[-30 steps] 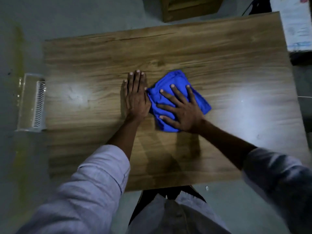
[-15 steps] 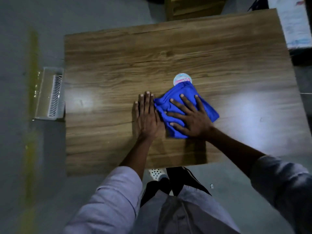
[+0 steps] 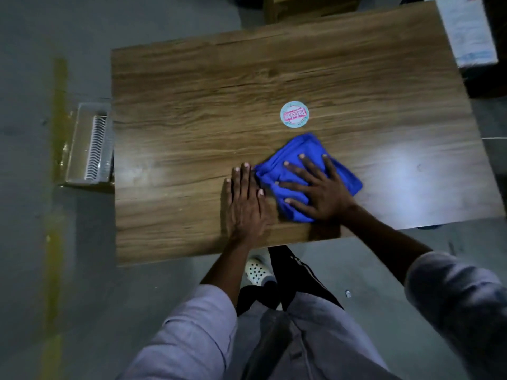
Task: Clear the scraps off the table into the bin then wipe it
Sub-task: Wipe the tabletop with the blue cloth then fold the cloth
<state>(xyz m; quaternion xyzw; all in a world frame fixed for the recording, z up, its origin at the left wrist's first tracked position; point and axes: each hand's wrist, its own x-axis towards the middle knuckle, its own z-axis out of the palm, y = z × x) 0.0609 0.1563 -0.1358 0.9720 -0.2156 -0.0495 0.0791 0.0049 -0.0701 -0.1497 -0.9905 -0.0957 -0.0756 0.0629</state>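
1. The wooden worktop (image 3: 192, 133) fills the middle of the view. Its near edge runs just behind both wrists, its left edge stands beside a clear container (image 3: 82, 149) on the floor, and its far right corner lies close to a white box (image 3: 466, 31).
2. Bare wood stretches wide to the left of the hands, across the whole far half, and out to the right edge under a bright glare.
3. A round printed sticker (image 3: 294, 114) lies flat on the worktop just beyond the cloth, apart from it.
4. The blue cloth (image 3: 304, 145) lies crumpled on the worktop right of centre, its near corner close to the near edge.
5. The right hand (image 3: 321, 190) presses down on the cloth. Its grip is apart, with the fingers spread and straight, palm flat and nothing pinched.
6. The left hand (image 3: 245, 201) rests palm down on bare wood just beside the cloth's left edge. Its grip is also slack, with the fingers straight and held together. Whether the thumb touches the cloth, I cannot tell.
7. Below the near edge a pale perforated shoe (image 3: 258, 271) stands on the grey floor, and a yellow line (image 3: 59, 119) runs along the floor at the left.
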